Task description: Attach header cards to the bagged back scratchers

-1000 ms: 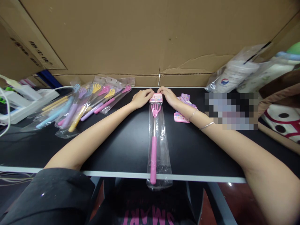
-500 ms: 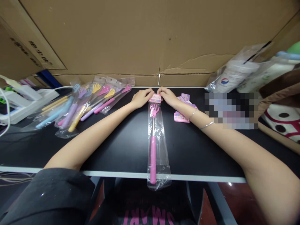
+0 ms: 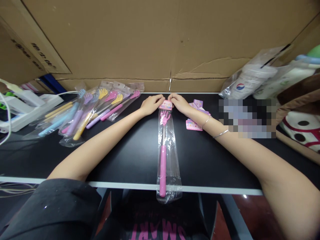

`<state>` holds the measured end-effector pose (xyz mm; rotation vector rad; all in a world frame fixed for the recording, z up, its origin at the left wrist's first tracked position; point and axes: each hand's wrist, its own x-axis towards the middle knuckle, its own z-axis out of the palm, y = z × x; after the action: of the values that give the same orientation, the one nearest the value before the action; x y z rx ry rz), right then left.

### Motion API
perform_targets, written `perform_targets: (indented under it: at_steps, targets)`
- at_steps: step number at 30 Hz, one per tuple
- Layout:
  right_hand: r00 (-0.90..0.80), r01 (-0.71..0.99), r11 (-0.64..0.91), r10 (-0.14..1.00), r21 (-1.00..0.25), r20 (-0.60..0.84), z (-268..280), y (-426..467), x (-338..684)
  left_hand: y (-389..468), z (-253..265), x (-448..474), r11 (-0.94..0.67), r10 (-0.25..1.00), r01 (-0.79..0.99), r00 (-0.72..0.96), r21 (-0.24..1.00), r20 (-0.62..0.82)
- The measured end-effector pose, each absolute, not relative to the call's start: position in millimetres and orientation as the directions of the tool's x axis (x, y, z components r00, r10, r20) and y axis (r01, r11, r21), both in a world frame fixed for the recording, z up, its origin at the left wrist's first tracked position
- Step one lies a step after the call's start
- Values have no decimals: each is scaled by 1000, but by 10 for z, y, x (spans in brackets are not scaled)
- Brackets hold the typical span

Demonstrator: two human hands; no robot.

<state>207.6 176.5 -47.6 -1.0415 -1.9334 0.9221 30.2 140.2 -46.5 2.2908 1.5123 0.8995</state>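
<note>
A tall brown cardboard panel point(image 3: 125, 40) rises beyond the pink back scratcher point(image 3: 162, 170), and a black desk point(image 3: 212, 156) spreads out beneath it. Over to the scratcher's left lies a fanned heap of bagged back scratchers point(image 3: 92, 115) in blue, purple, yellow and pink, their clawed heads pointing toward the cardboard. Farther left of it, past the heap, sits a white power strip point(image 3: 40, 103) with plugs in it. Well to its right stands a Pepsi cup point(image 3: 246, 81) inside a clear plastic bag.

The pink back scratcher itself lies lengthwise between the person's forearms, inside a long clear sleeve point(image 3: 172, 160) — claw toward the cardboard, handle end reaching past the desk's pale front edge.

At the claw end, the left hand point(image 3: 151, 105) comes in from the scratcher's left, fingers bent and close together, tips at the edge of the pink printed card point(image 3: 166, 105) just above the claw. The right hand point(image 3: 181, 104) mirrors it from the other side, fingers curled inward to the card's opposite edge. Whether either one pinches the card — I can't tell, as the thumbs are hidden from here.

Right of the scratcher, partly under the right forearm, lie more small printed cards point(image 3: 194, 125), pink and purple.
</note>
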Motion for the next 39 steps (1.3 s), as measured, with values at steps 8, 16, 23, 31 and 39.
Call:
perform_targets:
  at_steps: [8, 16, 23, 31, 39]
  targets:
    - [-412, 367, 434, 869, -823, 274, -482, 1779, 2080, 1414, -465, 301, -436, 894, 724, 281, 535, 348]
    - [-423, 358, 449, 860, -818, 287, -503, 1811, 2087, 1412, -462, 304, -434, 896, 720, 284, 541, 340]
    - [-428, 383, 463, 856, -799, 291, -503, 1809, 2092, 1396, -462, 308, -426, 900, 726, 276, 540, 338]
    - [-404, 336, 417, 874, -844, 271, -484, 1771, 2070, 1406, -464, 303, -436, 895, 720, 285, 539, 343]
    - [-403, 332, 407, 877, -851, 263, -460, 1747, 2067, 1413, -466, 299, -449, 888, 720, 296, 529, 352]
